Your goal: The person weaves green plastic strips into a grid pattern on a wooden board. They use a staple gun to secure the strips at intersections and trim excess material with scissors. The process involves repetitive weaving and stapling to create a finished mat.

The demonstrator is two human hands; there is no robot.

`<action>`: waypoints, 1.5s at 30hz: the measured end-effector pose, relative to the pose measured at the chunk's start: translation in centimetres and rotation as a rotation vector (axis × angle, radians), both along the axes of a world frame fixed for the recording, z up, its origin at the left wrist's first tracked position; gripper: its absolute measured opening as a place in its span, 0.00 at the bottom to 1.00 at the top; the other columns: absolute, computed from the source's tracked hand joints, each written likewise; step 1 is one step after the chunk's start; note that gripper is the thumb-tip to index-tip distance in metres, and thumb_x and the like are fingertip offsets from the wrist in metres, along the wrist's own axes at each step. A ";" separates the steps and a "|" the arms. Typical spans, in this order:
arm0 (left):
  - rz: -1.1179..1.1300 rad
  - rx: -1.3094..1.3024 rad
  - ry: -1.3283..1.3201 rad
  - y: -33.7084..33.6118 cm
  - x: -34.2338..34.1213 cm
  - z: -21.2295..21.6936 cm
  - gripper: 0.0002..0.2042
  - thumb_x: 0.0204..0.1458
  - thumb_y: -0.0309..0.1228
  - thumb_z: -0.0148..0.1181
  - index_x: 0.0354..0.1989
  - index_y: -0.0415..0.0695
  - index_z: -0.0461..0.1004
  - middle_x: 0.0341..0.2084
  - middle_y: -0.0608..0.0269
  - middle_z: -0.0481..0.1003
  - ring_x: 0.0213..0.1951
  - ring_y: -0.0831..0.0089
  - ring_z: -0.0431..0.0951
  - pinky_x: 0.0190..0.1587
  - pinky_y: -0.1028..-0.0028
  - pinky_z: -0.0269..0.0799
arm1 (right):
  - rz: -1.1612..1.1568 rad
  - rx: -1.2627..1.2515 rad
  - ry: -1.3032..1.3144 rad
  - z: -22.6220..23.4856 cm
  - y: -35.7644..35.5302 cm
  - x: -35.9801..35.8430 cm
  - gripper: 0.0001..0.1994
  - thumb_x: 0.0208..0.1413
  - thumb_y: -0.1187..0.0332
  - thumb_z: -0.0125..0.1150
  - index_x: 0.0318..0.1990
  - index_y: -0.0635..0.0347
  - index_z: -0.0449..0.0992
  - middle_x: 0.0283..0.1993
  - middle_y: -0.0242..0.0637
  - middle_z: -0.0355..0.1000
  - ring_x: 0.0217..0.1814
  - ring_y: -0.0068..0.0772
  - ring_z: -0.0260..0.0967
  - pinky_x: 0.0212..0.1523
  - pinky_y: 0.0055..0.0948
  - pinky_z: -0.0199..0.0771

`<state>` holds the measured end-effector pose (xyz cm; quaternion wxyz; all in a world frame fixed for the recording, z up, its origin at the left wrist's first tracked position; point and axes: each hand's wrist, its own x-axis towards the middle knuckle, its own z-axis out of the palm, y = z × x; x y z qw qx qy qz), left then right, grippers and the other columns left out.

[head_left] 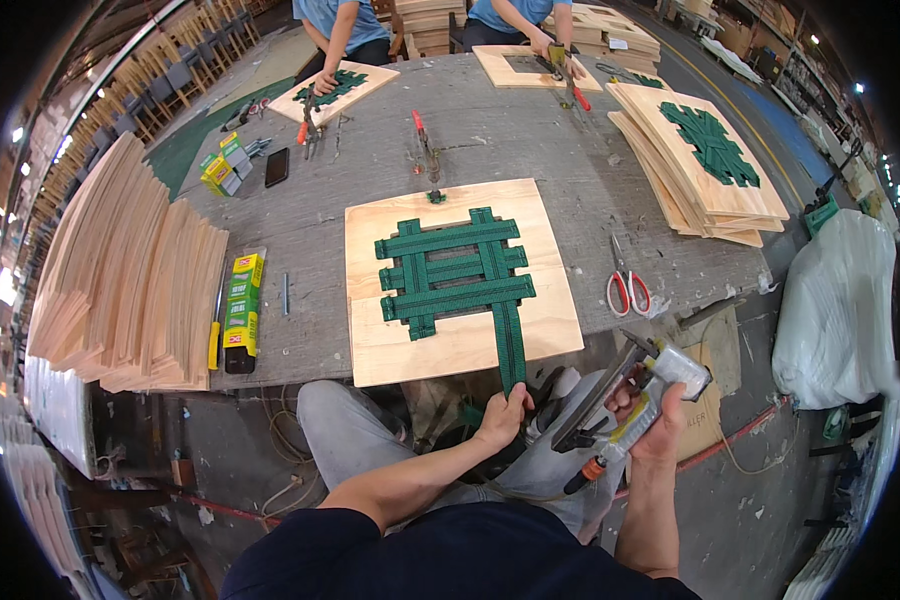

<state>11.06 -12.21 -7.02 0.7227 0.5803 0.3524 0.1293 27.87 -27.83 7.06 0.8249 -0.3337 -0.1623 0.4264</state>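
Note:
A square plywood seat panel lies on the grey worktable, with green webbing straps woven in a grid over its opening. One green strap hangs down over the panel's near edge. My left hand pinches the end of that strap below the table edge. My right hand grips a pneumatic staple gun, held off the table to the right of the panel.
Red-handled scissors lie right of the panel. Yellow and green staple boxes sit to the left beside stacked curved plywood. Finished panels are stacked at the right. A clamp lies behind. Two other people work at the far edge.

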 end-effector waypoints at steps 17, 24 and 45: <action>-0.079 0.672 0.111 3.1 2.1 -6.0 0.28 0.68 0.56 0.41 0.47 0.42 0.79 0.41 0.41 0.80 0.47 0.39 0.78 0.50 0.48 0.73 | 0.246 -0.801 -0.483 4.2 13.9 -2.7 0.12 0.65 0.64 0.65 0.48 0.63 0.77 0.36 0.35 0.78 0.22 0.22 0.69 0.21 0.25 0.69; -0.209 0.661 0.122 4.1 2.5 -7.4 0.25 0.66 0.51 0.48 0.60 0.44 0.73 0.57 0.44 0.74 0.60 0.42 0.71 0.62 0.51 0.65 | 0.254 -0.924 -0.498 1.3 17.0 -3.4 0.13 0.63 0.62 0.67 0.45 0.63 0.77 0.34 0.34 0.78 0.21 0.22 0.69 0.20 0.25 0.69; -0.077 0.632 -0.048 3.7 2.4 -7.1 0.22 0.65 0.44 0.51 0.60 0.41 0.73 0.54 0.42 0.75 0.57 0.42 0.73 0.62 0.53 0.67 | 0.142 -0.981 -0.620 1.0 17.7 -6.3 0.10 0.61 0.64 0.69 0.35 0.62 0.78 0.22 0.27 0.72 0.18 0.18 0.65 0.18 0.24 0.63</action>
